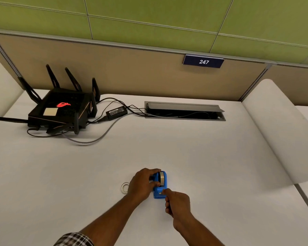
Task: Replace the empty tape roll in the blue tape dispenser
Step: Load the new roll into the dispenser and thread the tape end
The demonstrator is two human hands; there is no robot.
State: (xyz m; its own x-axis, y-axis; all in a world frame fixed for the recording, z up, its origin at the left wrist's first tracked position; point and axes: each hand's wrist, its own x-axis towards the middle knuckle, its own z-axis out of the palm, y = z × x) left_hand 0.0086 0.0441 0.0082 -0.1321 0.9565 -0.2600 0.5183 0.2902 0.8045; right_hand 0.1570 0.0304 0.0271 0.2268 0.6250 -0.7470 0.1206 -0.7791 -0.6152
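The blue tape dispenser (158,191) stands on the white desk near its front middle, with a tape roll (161,178) seated in its upper part. My left hand (140,185) grips the dispenser from the left side, thumb and fingers around the roll end. At the dispenser's near end, by the cutter, the fingertips of my right hand (176,203) are pinched together; whether they hold tape is too small to tell. A thin pale ring, apparently an empty tape core (124,187), lies flat on the desk just left of my left hand.
A black router (60,110) with several antennas sits at the back left, and its cables and power brick (116,113) trail to an open cable hatch (184,111) at the back middle. A beige partition stands behind the desk.
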